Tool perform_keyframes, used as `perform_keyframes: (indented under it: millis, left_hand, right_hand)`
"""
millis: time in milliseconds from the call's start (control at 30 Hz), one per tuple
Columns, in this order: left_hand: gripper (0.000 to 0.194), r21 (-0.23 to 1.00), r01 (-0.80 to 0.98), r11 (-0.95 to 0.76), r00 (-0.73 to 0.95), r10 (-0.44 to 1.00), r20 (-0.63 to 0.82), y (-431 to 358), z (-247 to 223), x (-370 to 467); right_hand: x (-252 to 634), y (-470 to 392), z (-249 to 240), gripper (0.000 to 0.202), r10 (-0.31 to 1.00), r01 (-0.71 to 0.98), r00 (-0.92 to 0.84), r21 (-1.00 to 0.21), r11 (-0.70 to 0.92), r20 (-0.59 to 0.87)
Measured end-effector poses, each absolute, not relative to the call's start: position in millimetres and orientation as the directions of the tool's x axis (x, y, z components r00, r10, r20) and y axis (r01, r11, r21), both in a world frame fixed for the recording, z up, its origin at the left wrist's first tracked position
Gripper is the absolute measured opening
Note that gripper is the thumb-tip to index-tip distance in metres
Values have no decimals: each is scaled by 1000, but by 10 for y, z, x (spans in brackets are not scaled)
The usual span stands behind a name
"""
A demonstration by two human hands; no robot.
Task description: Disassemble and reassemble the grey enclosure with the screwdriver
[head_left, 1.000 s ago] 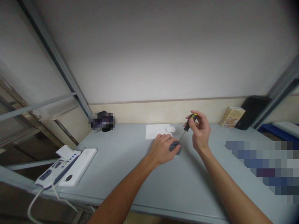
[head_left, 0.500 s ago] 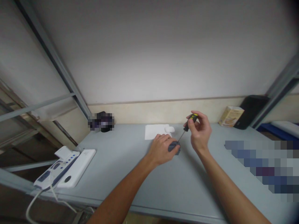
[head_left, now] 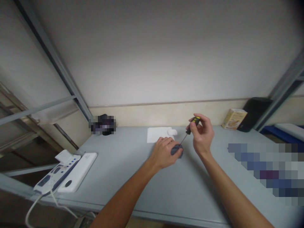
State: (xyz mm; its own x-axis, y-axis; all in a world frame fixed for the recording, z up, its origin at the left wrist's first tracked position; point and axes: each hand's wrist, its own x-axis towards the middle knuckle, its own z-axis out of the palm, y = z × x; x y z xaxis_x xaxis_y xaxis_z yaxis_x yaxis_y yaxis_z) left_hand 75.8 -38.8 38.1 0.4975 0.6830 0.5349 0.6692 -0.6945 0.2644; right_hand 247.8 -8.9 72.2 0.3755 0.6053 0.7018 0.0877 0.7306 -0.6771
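- Left hand [head_left: 163,152]: curled down over a small dark grey device [head_left: 177,150], fingers clamped on it, pinning it to the grey table [head_left: 133,177] near mid-surface, just in front of a white sheet [head_left: 157,134].
- Right hand [head_left: 202,134]: fingertips pinched round the black-and-yellow handle of a screwdriver [head_left: 190,130]; shaft slants down-left, tip resting at the device's upper edge. Exact seat of the tip too small to tell.
- Risk, tip slip: a slanted shaft looks liable to ride out of its seat under a twist and skid onto the left fingers right beside it.
- Risk, device shift: only one hand holds it on a smooth top; a sideways push from the tool could slide or roll it.
- Risk, lost part: any small fastener freed would likely roll on the bare surface, towards the sheet or the table's edge.
- Also present: white power strip [head_left: 64,169] at the near-left corner, cable trailing over the edge; small carton [head_left: 234,118] and black object [head_left: 255,114] at the far right by the wall, well apart from both hands.
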Motion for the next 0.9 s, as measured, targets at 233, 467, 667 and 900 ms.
perform_keyframes:
  millis: [233, 467, 667, 900]
  left_hand:
    - [22, 265, 671, -692, 495, 685, 534, -381, 372, 752]
    - [20, 275, 663, -697, 496, 683, 536, -390, 404, 746]
    - [19, 276, 663, -696, 492, 683, 541, -387, 386, 749]
    - [19, 272, 664, -697, 497, 683, 536, -391, 378, 749]
  right_hand:
    - [2478, -84, 725, 31, 607, 79, 380, -679, 730, 698]
    - [2485, -75, 733, 31, 580, 94, 394, -659, 746, 713]
    - [2468, -92, 747, 31, 581, 86, 404, -662, 745, 706]
    - [2447, -111, 747, 30, 591, 83, 400, -670, 738, 701]
